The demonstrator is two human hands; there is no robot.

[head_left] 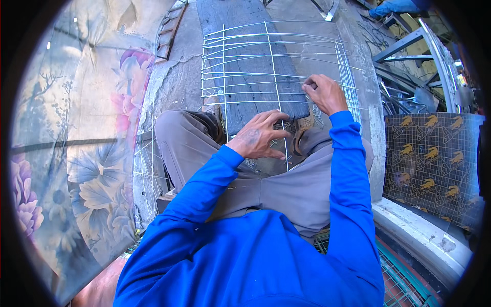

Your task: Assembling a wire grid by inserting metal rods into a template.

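Note:
A grid of thin metal wires (250,55) lies over a dark, worn wooden plank (249,102) in front of me. Two long wires run toward me across several crosswise ones. My left hand (259,135) is over the near end of the right-hand long wire (286,148), its fingers spread and bent; whether they touch the wire is unclear. My right hand (326,93) is at the grid's right side, fingers curled and pinched together by the crosswise wires. Anything in that pinch is too small to make out. Beyond it lies a bundle of straight wires (346,69).
A flower-patterned sheet (107,153) hangs along the left. Metal frames (434,56) stand at the far right, above a dark panel with yellow animal prints (432,158). A rusty ladder-like frame (170,33) lies at the far left. Another person's blue-clad leg (396,7) shows at the top right.

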